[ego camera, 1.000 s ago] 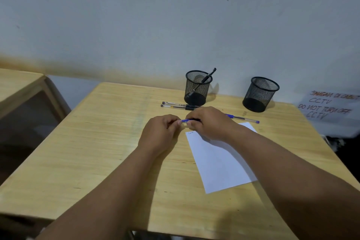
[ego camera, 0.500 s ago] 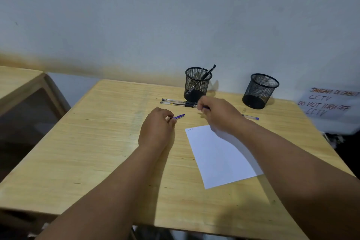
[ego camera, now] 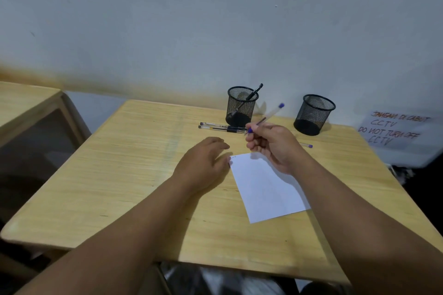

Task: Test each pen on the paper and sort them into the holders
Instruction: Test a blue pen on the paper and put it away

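The right hand sits just right of the frame's centre, fingers curled round a clear-barrelled blue pen in a writing grip. The pen's long axis slants from a blue bit at the fingers, lower left, up to its blue end cap at the upper right, so the barrel points back toward the gap between the two holders. The white paper lies directly below and toward the bottom of the frame from this hand, its upper left corner bearing a small scribble; the hand overlaps the sheet's top edge, and I judge the next move to be a short drop of the tip down and leftward onto the sheet. The left hand lies flat on the wooden table, fingers loose and holding nothing, fingertips just beside the paper's upper left corner, placed well to steady it. Above the hands, two black-gripped pens lie side by side, left to right, in front of the left mesh holder, which has one black pen leaning in it. The right mesh holder looks empty. Another blue-capped pen shows only its end beyond the right wrist; the rest is hidden. Whether the held pen's tip is uncapped is hard to make out, and no loose cap is visible.
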